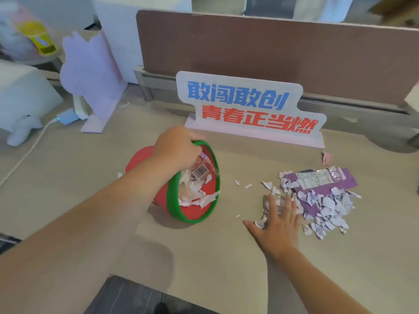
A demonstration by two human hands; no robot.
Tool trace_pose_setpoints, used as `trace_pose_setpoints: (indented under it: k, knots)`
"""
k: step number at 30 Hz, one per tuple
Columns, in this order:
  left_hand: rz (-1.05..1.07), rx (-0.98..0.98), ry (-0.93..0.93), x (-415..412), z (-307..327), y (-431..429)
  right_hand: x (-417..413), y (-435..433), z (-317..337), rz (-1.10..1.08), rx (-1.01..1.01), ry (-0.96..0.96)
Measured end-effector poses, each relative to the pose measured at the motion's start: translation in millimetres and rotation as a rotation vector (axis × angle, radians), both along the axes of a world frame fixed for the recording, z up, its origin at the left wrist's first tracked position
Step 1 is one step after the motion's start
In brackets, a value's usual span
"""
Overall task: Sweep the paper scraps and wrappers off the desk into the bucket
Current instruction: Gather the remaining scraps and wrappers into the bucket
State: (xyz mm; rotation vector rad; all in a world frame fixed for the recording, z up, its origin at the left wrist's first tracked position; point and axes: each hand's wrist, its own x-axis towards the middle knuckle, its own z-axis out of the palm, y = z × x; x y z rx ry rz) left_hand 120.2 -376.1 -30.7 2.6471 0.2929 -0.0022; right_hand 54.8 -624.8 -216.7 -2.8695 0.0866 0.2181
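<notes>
Left hand (175, 148) clamps the rim of the red bucket (195, 196), tipped on its side on the surface (204, 257) with its mouth facing the scrap pile (317, 205), already part-filled; right hand (276, 219) lies flat and open, holding nothing, at the pile's near edge, likely poised to sweep.

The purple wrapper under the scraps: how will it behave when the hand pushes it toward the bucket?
The purple wrapper looks thin and crinkled, so it will probably buckle rather than slide stiffly. It seems light, likely to move with little force. Paper scraps lying on it may ride along or spill off.
</notes>
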Motion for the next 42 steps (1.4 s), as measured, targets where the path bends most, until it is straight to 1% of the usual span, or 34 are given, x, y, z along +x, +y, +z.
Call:
trace_pose_setpoints:
  k: [5, 9, 14, 16, 19, 20, 21, 22, 25, 27, 28, 30, 33, 35, 36, 37, 39, 40, 42]
  knots:
    - [0.145, -0.008, -0.003, 4.3, -1.4, -8.2, 54.6, -6.8, -1.8, 0.199, 0.012, -0.029]
    - [0.234, -0.060, 0.038, 2.2, 1.4, -12.7, 85.7, -3.7, -4.3, 0.331, -0.010, -0.107]
    - [0.304, -0.096, 0.052, -2.8, 7.2, -8.6, 91.8, -4.8, -10.6, 0.505, 0.119, -0.209]
    - [0.336, -0.121, 0.045, -5.0, 8.2, -6.2, 89.4, -4.1, -9.7, 0.536, 0.143, -0.189]
    - [0.366, -0.164, 0.033, -10.2, 9.1, -2.7, 92.1, 0.8, 0.7, 0.523, 0.143, -0.072]
    - [0.371, -0.177, 0.027, -11.9, 9.4, -1.1, 93.6, 4.4, 9.8, 0.498, 0.195, -0.015]
    - [0.375, -0.189, 0.020, -13.1, 9.4, 0.7, 94.3, 9.9, 20.9, 0.453, 0.307, 0.038]
    - [0.381, -0.203, 0.014, -14.2, 9.2, 2.9, 93.3, 18.0, 35.1, 0.403, 0.427, 0.051]
    - [0.400, -0.258, 0.014, -15.9, 8.7, 7.4, 80.7, 57.9, 84.5, 0.337, 0.668, -0.047]
    - [0.393, -0.281, 0.019, -17.2, 10.0, 8.3, 67.7, 91.6, 108.2, 0.369, 0.777, -0.046]
    - [0.388, -0.286, 0.017, -17.8, 10.7, 8.1, 62.8, 107.7, 114.9, 0.415, 0.793, -0.056]
    - [0.373, -0.290, 0.002, -19.2, 11.8, 9.3, 55.1, 137.1, 118.6, 0.541, 0.762, -0.058]
    - [0.349, -0.305, -0.005, -22.8, 12.4, 14.2, 47.4, 163.0, 112.2, 0.706, 0.686, 0.059]
    - [0.328, -0.309, -0.005, -22.5, 11.6, 19.4, 43.3, 163.0, 115.2, 0.768, 0.675, 0.038]
    - [0.317, -0.312, -0.007, -21.1, 11.4, 21.2, 43.2, 157.1, 118.2, 0.776, 0.705, 0.011]
    - [0.308, -0.311, -0.009, -19.4, 11.3, 22.3, 43.5, 147.7, 122.5, 0.759, 0.766, 0.003]
    - [0.289, -0.301, -0.007, -14.6, 11.4, 22.2, 44.5, 122.9, 126.3, 0.605, 0.893, -0.018]
    - [0.278, -0.295, 0.002, -12.4, 11.4, 21.4, 45.4, 107.4, 121.5, 0.462, 0.911, -0.066]
    - [0.253, -0.283, 0.028, -8.9, 10.9, 19.6, 46.4, 74.1, 96.0, 0.102, 0.822, -0.180]
